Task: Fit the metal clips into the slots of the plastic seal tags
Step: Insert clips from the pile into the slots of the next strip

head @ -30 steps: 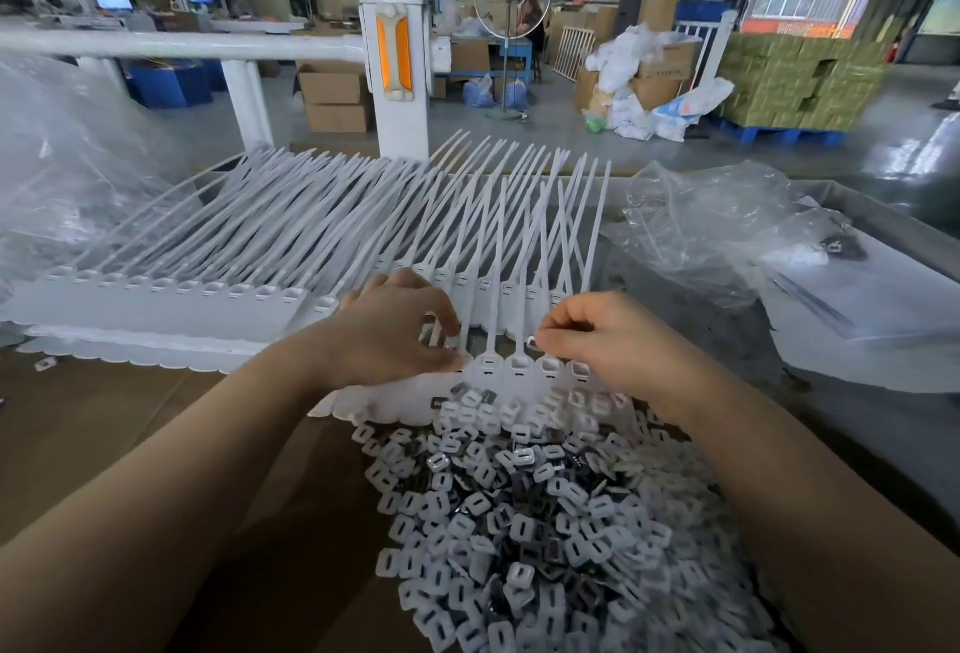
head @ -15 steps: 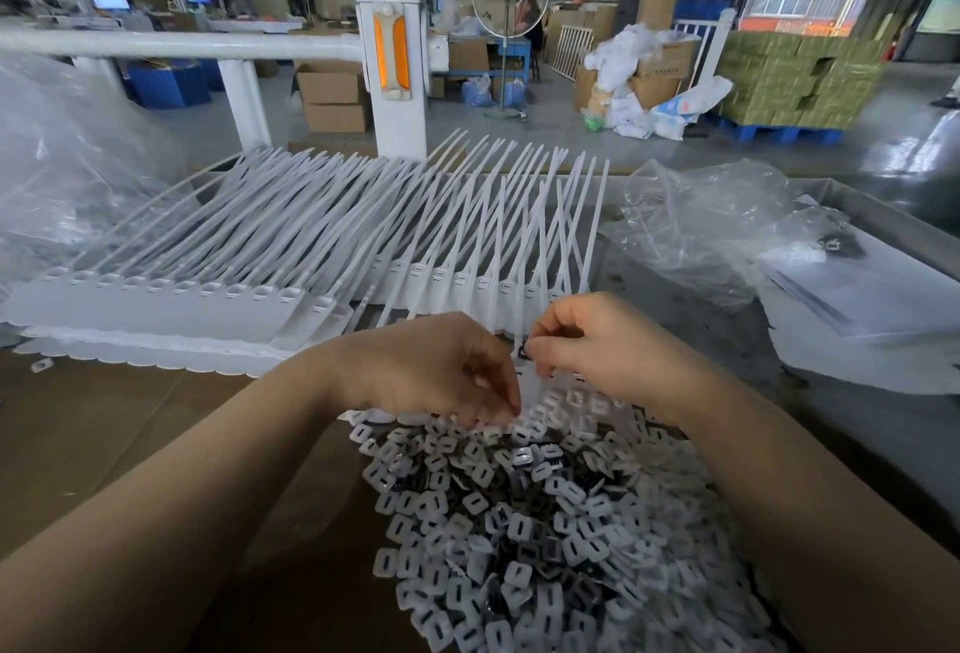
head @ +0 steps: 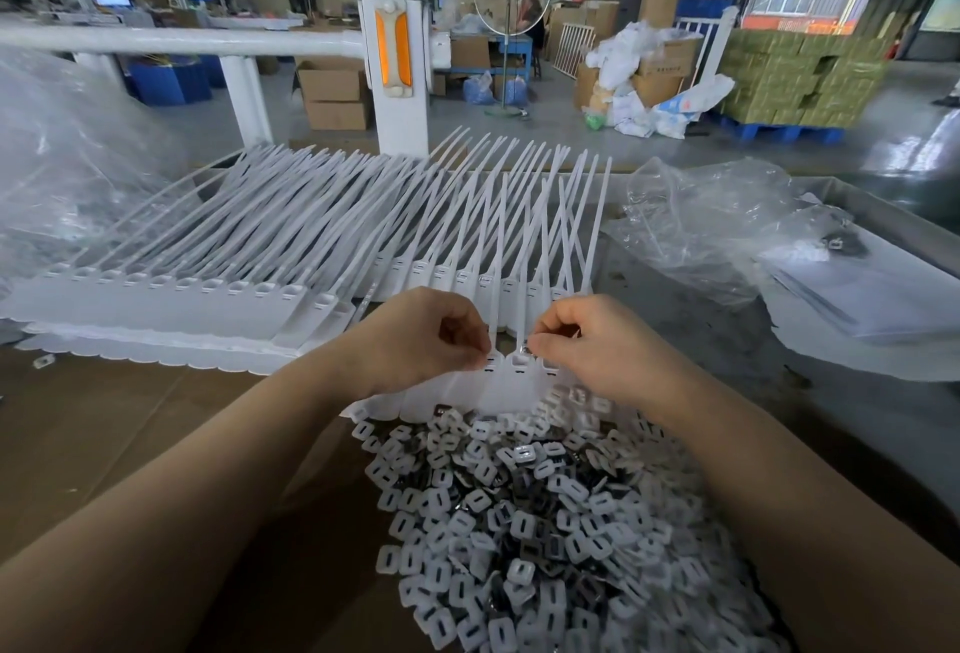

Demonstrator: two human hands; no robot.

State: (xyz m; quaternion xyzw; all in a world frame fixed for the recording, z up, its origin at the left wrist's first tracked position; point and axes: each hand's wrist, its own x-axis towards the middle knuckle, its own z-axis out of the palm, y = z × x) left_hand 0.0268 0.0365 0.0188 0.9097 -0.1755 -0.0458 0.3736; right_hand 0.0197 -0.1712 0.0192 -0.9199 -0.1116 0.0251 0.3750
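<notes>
Your left hand (head: 423,335) and right hand (head: 597,346) meet at the centre of the frame over a strip of white seal tags (head: 511,382), whose slotted heads sit directly beneath your fingertips. Your right thumb and forefinger pinch a small metal clip (head: 525,350) touching the top of a tag head. Your left fingers are curled, pinching the neighbouring tag head. The pile of clips (head: 524,522) fills the lower centre, below both hands.
</notes>
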